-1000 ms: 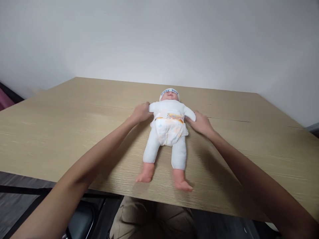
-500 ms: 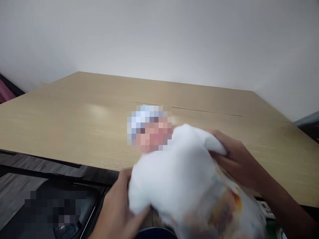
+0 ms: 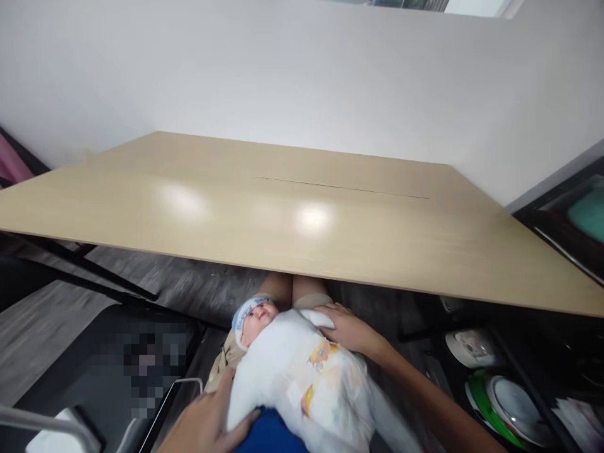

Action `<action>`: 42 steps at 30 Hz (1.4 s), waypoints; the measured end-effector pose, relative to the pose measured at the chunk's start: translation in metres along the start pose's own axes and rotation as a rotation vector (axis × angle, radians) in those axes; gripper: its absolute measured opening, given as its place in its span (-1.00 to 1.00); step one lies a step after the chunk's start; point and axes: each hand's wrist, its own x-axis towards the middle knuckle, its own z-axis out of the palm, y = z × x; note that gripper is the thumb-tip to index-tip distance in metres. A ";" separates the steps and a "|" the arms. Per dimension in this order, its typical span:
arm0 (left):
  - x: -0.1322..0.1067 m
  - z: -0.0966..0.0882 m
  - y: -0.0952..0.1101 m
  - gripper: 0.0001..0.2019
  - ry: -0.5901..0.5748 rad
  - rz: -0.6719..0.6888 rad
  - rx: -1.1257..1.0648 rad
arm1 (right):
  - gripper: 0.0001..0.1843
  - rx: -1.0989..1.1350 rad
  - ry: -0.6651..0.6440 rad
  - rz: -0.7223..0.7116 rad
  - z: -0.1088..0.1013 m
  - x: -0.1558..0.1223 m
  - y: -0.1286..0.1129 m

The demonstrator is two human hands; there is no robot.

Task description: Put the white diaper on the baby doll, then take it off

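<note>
A baby doll (image 3: 274,346) in white clothing lies on my lap, tilted, with its head to the upper left. It wears a white and blue lettered cap (image 3: 241,316) and a white diaper (image 3: 330,387) printed with orange figures. Low on the doll's near side, my left hand (image 3: 207,412) grips its white sleeve, the thumb lying beneath. On the far side, my right hand (image 3: 349,328) is wrapped round the other arm of the doll. Its lower legs blur toward the bottom edge.
A pale wooden table (image 3: 236,220) stands in front of my knees, against a white wall (image 3: 283,75). To the left is a black chair (image 3: 94,358) with something blurred out on it. Under the table at right, a shelf holds a white container (image 3: 469,348) and a green-rimmed round item (image 3: 491,402).
The doll has come down from above the table's front edge onto my lap, with both hands still on it. The view has shifted, now showing my legs.
</note>
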 end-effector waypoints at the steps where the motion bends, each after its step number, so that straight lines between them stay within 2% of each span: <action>1: 0.002 -0.001 -0.005 -0.46 0.006 0.056 0.056 | -0.55 0.010 0.009 0.013 0.002 -0.005 0.006; 4: 0.007 -0.010 -0.006 -0.35 0.206 0.198 0.209 | -0.62 0.142 0.002 0.031 -0.004 -0.032 0.010; 6: 0.009 -0.021 0.011 -0.29 0.271 0.304 0.192 | -0.56 0.277 -0.046 0.048 -0.011 -0.053 0.005; 8: 0.018 -0.035 0.038 -0.34 0.176 0.411 0.092 | -0.49 0.366 -0.066 0.074 -0.013 -0.067 -0.002; 11: 0.049 -0.049 0.084 -0.53 -0.107 0.562 -0.104 | -0.51 0.373 0.001 0.090 -0.009 -0.071 -0.009; 13: 0.077 -0.048 0.105 -0.60 -0.243 0.688 -0.200 | -0.53 0.330 0.053 0.077 -0.006 -0.066 -0.013; 15: 0.102 -0.042 0.115 -0.67 -0.306 0.769 -0.259 | -0.55 0.286 0.093 0.055 -0.004 -0.058 -0.014; 17: 0.117 -0.034 0.117 -0.73 -0.333 0.785 -0.320 | -0.56 0.259 0.122 0.036 -0.002 -0.052 -0.012; 19: 0.123 -0.030 0.115 -0.77 -0.350 0.763 -0.389 | -0.56 0.253 0.131 0.024 0.001 -0.047 -0.005; 24: 0.112 -0.029 0.110 -0.76 -0.291 0.714 -0.467 | -0.56 0.248 0.217 0.083 0.006 -0.039 0.024; 27: 0.100 -0.031 0.096 -0.74 -0.257 0.689 -0.568 | -0.60 0.256 0.279 0.100 0.002 -0.037 0.030; 29: 0.091 -0.031 0.080 -0.69 -0.300 0.649 -0.661 | -0.61 0.295 0.242 0.044 -0.001 -0.037 0.022; 33: 0.075 -0.023 0.049 -0.54 -0.469 0.574 -0.757 | -0.56 0.352 0.019 -0.188 -0.005 -0.033 -0.014; 36: 0.071 -0.019 0.047 -0.45 -0.534 0.454 -0.817 | -0.64 0.297 -0.043 -0.232 -0.016 -0.034 -0.036; 39: 0.078 -0.025 0.064 -0.52 -0.368 0.394 -0.752 | -0.55 0.259 -0.123 -0.168 -0.040 -0.052 -0.041; 42: 0.097 -0.033 0.094 -0.67 -0.184 0.538 -0.481 | -0.33 0.360 -0.278 -0.034 -0.064 -0.087 -0.034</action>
